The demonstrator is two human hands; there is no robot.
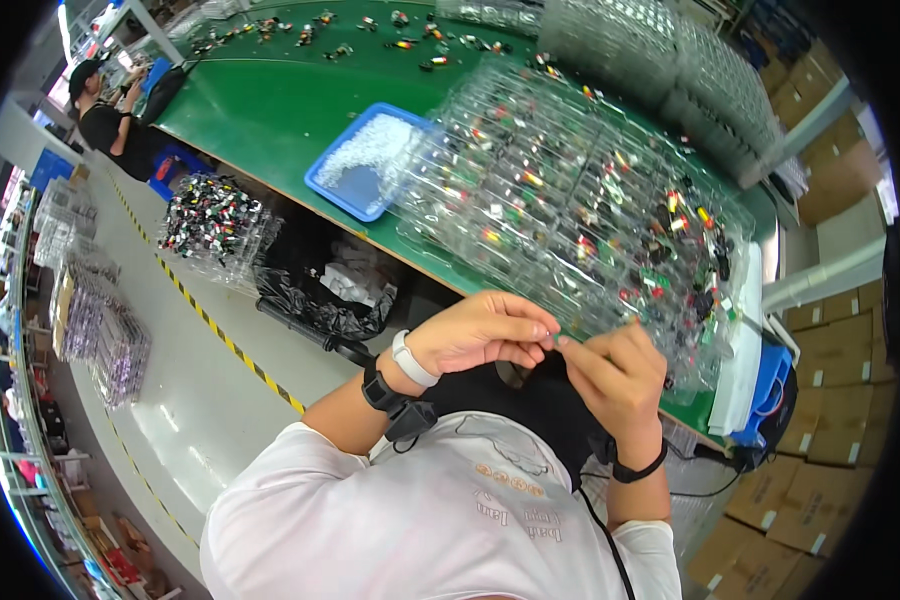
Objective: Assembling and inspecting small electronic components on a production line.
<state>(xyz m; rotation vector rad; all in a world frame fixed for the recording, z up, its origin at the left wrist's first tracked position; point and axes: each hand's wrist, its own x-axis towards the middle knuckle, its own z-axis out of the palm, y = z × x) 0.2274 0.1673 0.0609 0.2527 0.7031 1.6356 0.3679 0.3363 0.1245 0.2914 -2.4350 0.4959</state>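
Observation:
My left hand [490, 335] and my right hand [618, 375] meet in front of my body, just off the table's near edge. Thumb and forefinger of each are pinched together, fingertips almost touching. Between them is a tiny greenish piece [559, 340], too small to tell its kind. Just beyond my hands, clear plastic trays [570, 200] lie on the green table [260, 110], filled with small electronic parts in black, red, yellow, green and white. Left of the trays is a blue bin [355, 190] with small white pieces in it.
Tall stacks of clear trays [660, 70] stand at the back right. Loose small parts [400, 43] are scattered along the far table. A black-lined bin [315, 310] and a tray heaped with parts [210, 220] stand left, below table height. Another person [110, 120] sits far left. Cartons [830, 390] rise at right.

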